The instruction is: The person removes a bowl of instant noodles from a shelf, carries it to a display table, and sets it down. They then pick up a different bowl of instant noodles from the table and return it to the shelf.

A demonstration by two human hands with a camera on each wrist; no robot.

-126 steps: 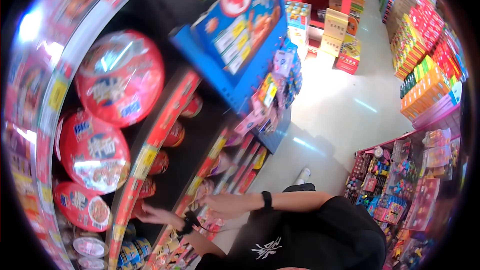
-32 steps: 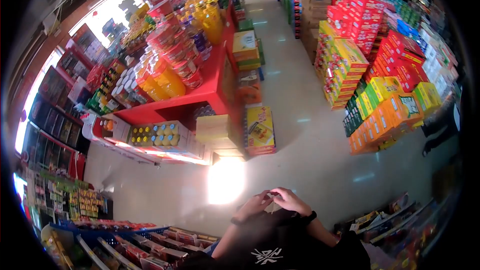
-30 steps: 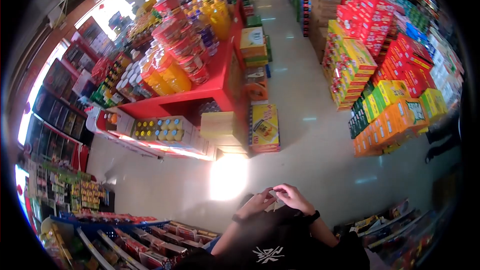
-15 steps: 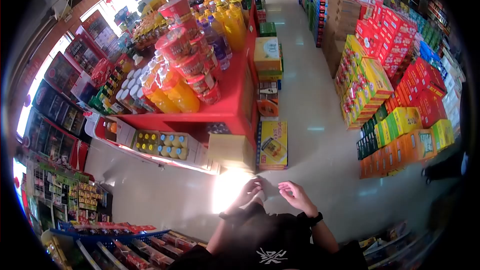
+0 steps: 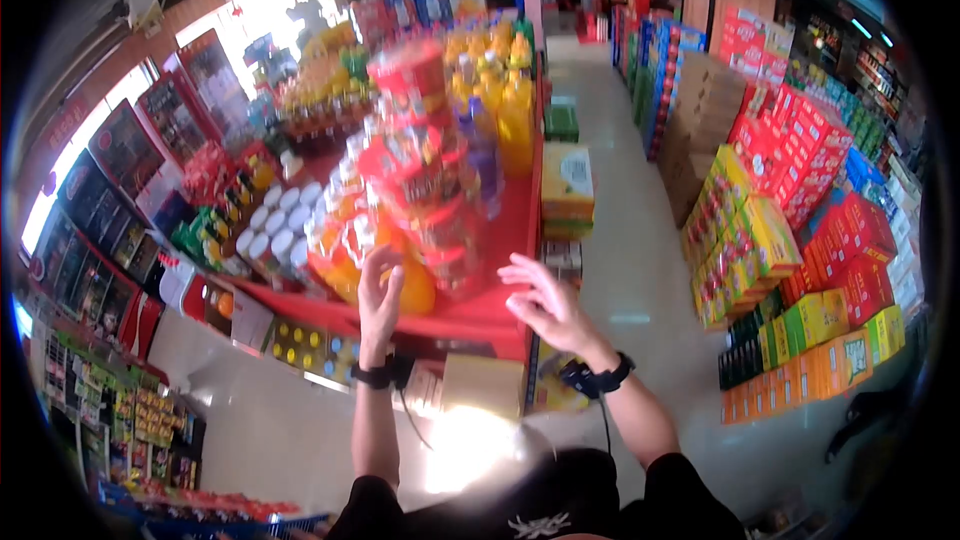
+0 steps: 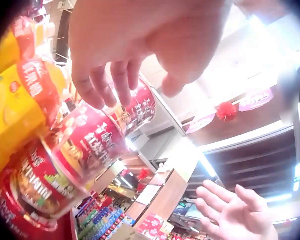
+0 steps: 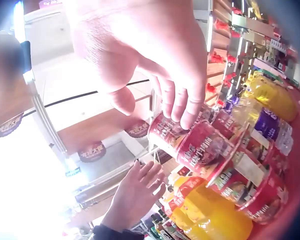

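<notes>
Both hands reach forward with nothing in them, on either side of a tall stack of red instant noodle tubs [image 5: 410, 175]. My left hand [image 5: 378, 302] has loosely bent fingers and overlaps the orange juice bottles [image 7: 217, 212] in the head view. To the right of the stack is my right hand [image 5: 548, 308], fingers spread and palm turned inward. In the left wrist view, the left hand [image 6: 145, 42] appears above the noodle tubs [image 6: 92, 142]. The right wrist view has the right hand's fingertips [image 7: 190, 117] overlapping the upper tubs [image 7: 202, 150].
The stack stands on a red display table [image 5: 500, 285] crowded with bottles. A purple drink bottle [image 5: 484, 155] is behind it. A cardboard box [image 5: 482, 385] sits low at the table's front. An aisle floor [image 5: 628, 280] runs along the right, beside stacked cartons [image 5: 745, 240].
The view has turned from a shelf of noodle bowls to the red table, which is now closer. My hands, close together a second ago, have spread apart and risen toward the tub stack.
</notes>
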